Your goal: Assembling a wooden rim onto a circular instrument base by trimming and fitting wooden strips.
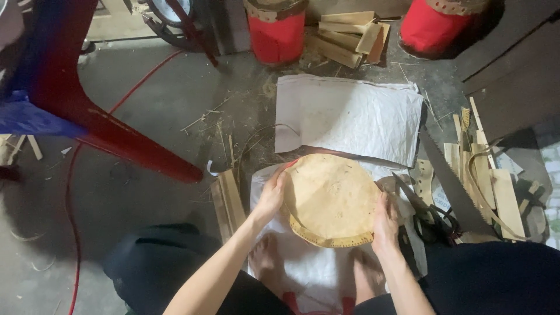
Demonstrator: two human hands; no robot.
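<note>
Saw (452,184) and scissors (429,221) crowd right; left open.

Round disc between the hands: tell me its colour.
Pale tan-yellow, with a row of small holes along its near rim; the disc shows in the head view.

One view only — a camera worn on the head, looking steeply down past the person's own forearms and knees to the floor; no second view shares the scene. It sits close over the work: the left hand (271,195) and right hand (385,221) lie just below centre, on either side of the round drum skin (329,198), with bare feet under them at the near edge. The view faces forward and down — far across the concrete it reaches the red drum (277,35) at the top; left it takes in a red stool leg (134,146); right, a saw (452,186) and wood strips (496,192).
</note>
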